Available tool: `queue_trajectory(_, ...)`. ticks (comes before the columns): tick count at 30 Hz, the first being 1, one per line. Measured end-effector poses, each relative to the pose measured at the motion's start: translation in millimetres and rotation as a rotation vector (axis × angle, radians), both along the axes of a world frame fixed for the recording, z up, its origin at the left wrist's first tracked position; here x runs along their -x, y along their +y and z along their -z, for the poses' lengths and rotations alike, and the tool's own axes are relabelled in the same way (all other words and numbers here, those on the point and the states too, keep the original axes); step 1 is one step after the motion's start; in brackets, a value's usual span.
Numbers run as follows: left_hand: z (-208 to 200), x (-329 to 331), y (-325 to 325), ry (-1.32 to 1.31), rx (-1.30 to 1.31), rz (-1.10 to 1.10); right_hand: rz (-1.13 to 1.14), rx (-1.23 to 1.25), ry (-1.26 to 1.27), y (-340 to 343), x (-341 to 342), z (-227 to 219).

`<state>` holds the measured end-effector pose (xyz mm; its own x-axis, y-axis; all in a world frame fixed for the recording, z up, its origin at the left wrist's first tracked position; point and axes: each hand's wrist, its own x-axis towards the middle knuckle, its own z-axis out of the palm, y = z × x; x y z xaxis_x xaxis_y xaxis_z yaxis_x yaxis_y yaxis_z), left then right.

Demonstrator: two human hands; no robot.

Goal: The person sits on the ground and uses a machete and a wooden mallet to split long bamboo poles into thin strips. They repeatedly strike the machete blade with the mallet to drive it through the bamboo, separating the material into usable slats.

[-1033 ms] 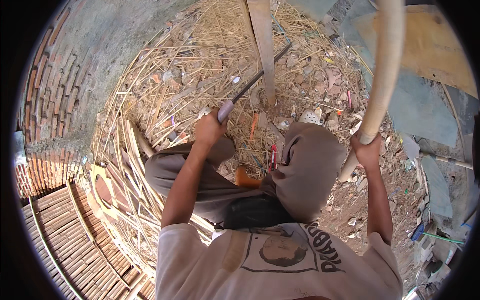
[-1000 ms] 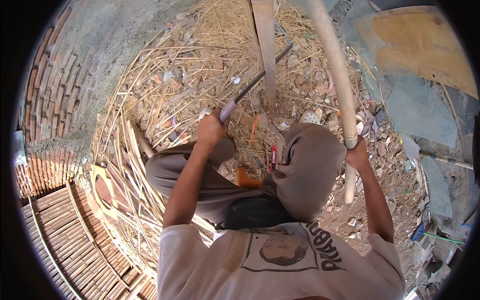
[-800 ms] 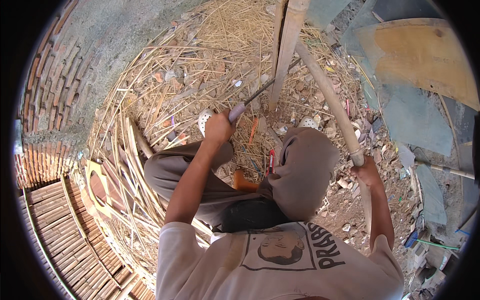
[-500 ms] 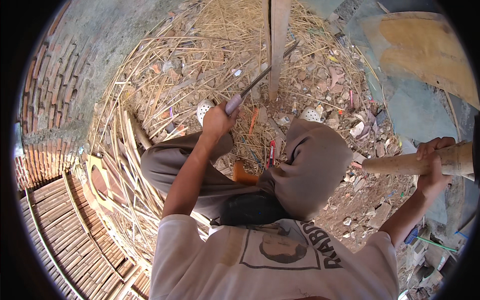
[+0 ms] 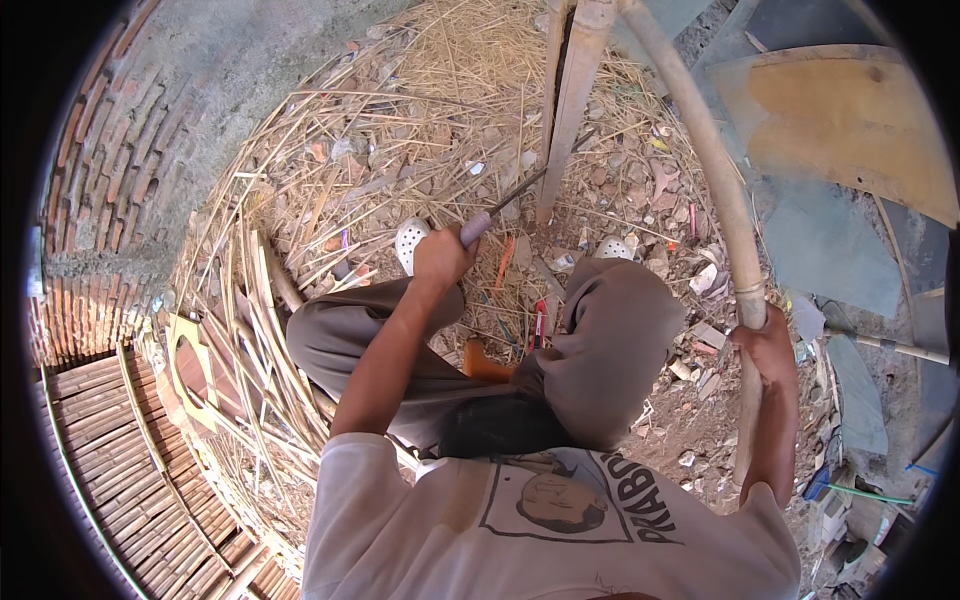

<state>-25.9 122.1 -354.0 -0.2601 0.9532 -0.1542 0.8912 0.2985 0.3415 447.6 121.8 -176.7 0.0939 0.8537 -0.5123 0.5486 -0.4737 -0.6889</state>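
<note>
My left hand (image 5: 443, 258) is closed round the pale purple handle of a long-bladed knife (image 5: 517, 193). The dark blade slants up and right across a split upright bamboo post (image 5: 575, 95); part of the blade is hidden there, and its tip shows past the post. On the right, my right hand (image 5: 768, 345) grips a long bamboo pole (image 5: 722, 180). That pole runs from beside my right arm up to the top of the view, where its upper end comes against or close to the post's top; I cannot tell whether they touch.
Straw, bamboo strips (image 5: 262, 345) and rubble cover the ground. A red-handled tool (image 5: 540, 325) lies between my legs, near an orange-brown object (image 5: 485, 362). A brick wall (image 5: 110, 180) and a bamboo slat panel (image 5: 130, 460) are at left, flat sheets (image 5: 840, 120) at right.
The bamboo pole in my right hand has swung from lying sideways at the far right to reaching forward by the post. My left hand and the knife have shifted slightly down and right.
</note>
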Motion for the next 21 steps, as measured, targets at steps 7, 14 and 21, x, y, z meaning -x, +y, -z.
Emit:
queue_trajectory(7, 9.1, 7.7, -3.8, 0.009, -0.001, -0.053, -0.082, -0.991, 0.535, 18.5, -15.8, -106.4)
queue_trajectory(14, -13.9, -2.1, 9.1, 0.045, 0.096, -0.018, -0.277, 0.054, -0.069, -42.2, 6.7, 203.2)
queue_trajectory(21, -16.8, 13.5, 11.7, 0.083, 0.172, 0.064, -0.107, 0.082, -0.112, -15.8, -4.4, 56.6)
